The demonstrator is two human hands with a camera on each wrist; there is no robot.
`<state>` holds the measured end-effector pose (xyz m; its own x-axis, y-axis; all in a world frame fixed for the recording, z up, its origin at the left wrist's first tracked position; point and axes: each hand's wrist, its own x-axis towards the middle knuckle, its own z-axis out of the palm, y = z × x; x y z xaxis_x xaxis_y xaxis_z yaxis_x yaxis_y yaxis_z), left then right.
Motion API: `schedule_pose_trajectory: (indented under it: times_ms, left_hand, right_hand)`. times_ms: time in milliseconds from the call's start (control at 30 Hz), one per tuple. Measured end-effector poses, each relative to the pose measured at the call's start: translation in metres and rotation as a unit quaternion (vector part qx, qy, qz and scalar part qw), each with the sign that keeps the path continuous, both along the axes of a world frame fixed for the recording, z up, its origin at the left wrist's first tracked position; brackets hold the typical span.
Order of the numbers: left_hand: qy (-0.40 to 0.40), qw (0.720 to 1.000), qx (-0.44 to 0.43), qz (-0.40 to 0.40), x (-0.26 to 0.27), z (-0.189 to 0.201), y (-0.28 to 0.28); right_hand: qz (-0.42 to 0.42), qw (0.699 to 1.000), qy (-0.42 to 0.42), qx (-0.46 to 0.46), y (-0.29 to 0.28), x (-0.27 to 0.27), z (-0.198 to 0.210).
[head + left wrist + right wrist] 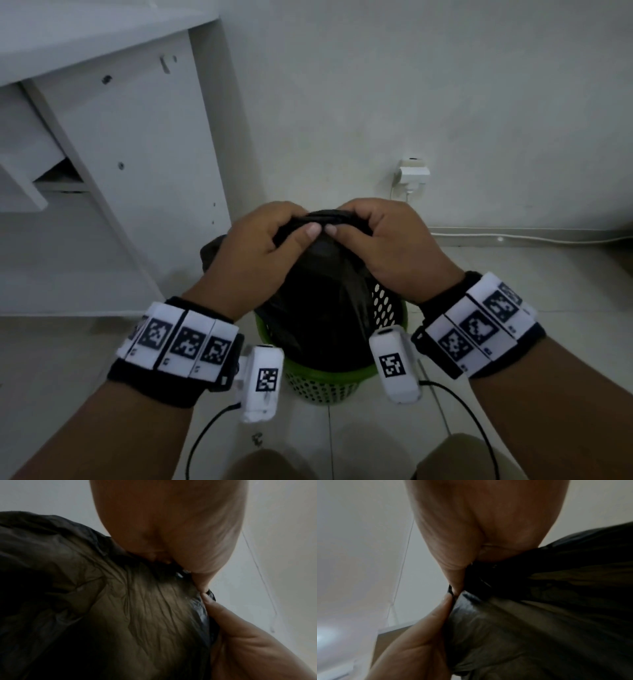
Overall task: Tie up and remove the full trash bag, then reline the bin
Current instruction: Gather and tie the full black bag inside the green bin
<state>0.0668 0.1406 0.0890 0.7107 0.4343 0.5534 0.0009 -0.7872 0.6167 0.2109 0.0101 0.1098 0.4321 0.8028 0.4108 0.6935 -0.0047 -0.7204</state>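
A black trash bag rises out of a green perforated bin on the floor in the head view. My left hand and right hand meet above the bin, both gripping the gathered top of the bag, thumbs nearly touching. The left wrist view looks along my left hand, which clutches the wrinkled black plastic, with the other hand's thumb against it. My right hand pinches the bag's neck in the right wrist view. The fingers hide whether a knot is there.
A white cabinet stands close on the left of the bin. The white wall behind carries a plugged-in charger with a cable running along the floor. Pale floor tiles lie to the right. My knees show at the bottom edge.
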Motion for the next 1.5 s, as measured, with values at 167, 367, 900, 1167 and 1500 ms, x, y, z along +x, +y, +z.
schedule_pose_trajectory:
  times_ms: [167, 367, 900, 1167, 1500]
  left_hand:
    - [-0.053, 0.994, -0.07, 0.066, -0.016, -0.001, 0.024]
    - [0.033, 0.984, 0.015, 0.176, -0.021, -0.011, 0.042]
    - [0.057, 0.991, -0.016, 0.117, -0.011, -0.032, 0.03]
    - [0.09, 0.994, 0.048, 0.027, 0.023, -0.025, -0.035]
    - [0.034, 0.996, -0.082, -0.013, 0.031, -0.049, -0.048]
  right_hand:
    - [-0.051, 0.986, -0.097, -0.122, -0.012, 0.027, -0.032]
    - [-0.081, 0.99, -0.093, -0.07, -0.02, 0.028, -0.038]
    - [-0.042, 0.955, -0.152, -0.251, -0.06, 0.06, -0.041]
    - [-0.064, 0.984, -0.107, -0.126, -0.057, 0.04, -0.03]
    - [-0.039, 0.979, -0.11, -0.166, -0.086, 0.056, -0.036]
